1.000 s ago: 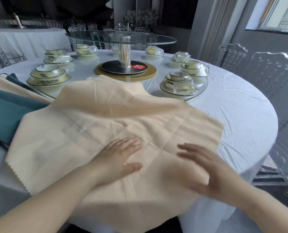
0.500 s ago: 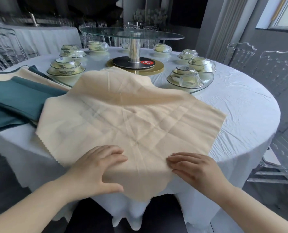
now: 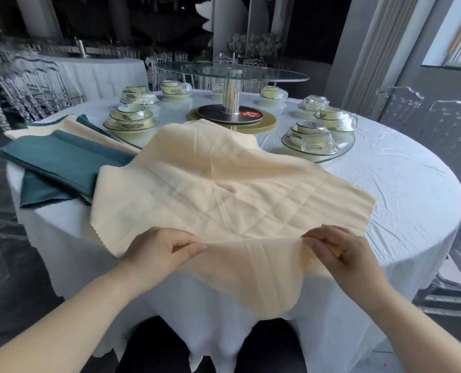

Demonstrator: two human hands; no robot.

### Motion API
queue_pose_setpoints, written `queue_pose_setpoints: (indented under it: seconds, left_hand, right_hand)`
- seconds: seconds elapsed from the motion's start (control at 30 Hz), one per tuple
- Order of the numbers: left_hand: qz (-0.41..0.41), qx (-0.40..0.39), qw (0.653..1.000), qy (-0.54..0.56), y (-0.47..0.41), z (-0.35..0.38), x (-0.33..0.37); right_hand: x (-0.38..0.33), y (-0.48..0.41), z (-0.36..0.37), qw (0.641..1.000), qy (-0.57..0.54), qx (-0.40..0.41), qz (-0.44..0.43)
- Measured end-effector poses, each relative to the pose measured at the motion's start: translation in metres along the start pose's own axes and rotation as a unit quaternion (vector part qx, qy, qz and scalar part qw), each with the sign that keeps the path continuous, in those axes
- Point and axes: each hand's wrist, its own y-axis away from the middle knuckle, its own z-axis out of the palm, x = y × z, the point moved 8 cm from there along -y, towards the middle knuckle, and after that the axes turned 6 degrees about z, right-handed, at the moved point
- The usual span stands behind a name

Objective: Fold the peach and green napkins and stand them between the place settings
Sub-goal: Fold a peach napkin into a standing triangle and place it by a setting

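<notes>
Round banquet table (image 3: 401, 189) under a white cloth, glass turntable (image 3: 264, 74) in the middle, and the peach napkin (image 3: 224, 189) is spread as a diamond straight ahead of me. Its near corner hangs over the table edge and its far corner points at the turntable. My left hand (image 3: 156, 251) and right hand (image 3: 339, 251) each pinch one end of a raised ridge running left to right across the near part, both equally close, so I reckon the pleating works away from me. The green napkins (image 3: 62, 162) lie off to the left.
</notes>
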Motion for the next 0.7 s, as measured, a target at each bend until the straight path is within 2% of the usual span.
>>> queue_pose_setpoints:
  seconds: [0.2, 0.33, 0.47, 0.57, 0.63, 0.7]
  left_hand:
    - [-0.013, -0.093, 0.992, 0.078, 0.008, -0.007, 0.019]
    - [-0.057, -0.113, 0.990, 0.066, -0.027, -0.014, 0.004]
    - [-0.123, -0.090, 0.988, 0.015, -0.071, -0.012, -0.040]
    - [-0.170, -0.060, 0.981, -0.078, -0.092, -0.012, -0.065]
    - [-0.185, -0.023, 0.973, -0.133, -0.100, -0.017, -0.077]
    - [-0.179, 0.010, 0.973, -0.143, -0.105, -0.020, -0.084]
  right_hand:
    - [-0.027, 0.002, -0.016, 0.998, -0.015, -0.053, 0.012]
    - [-0.022, -0.035, -0.007, 0.996, -0.013, -0.067, 0.059]
    - [0.015, -0.091, 0.031, 0.982, 0.039, -0.117, 0.142]
    - [0.045, -0.116, 0.055, 0.974, 0.033, -0.103, 0.197]
    - [0.055, -0.124, 0.066, 0.973, 0.015, -0.100, 0.207]
    - [0.057, -0.123, 0.069, 0.974, -0.007, -0.115, 0.197]
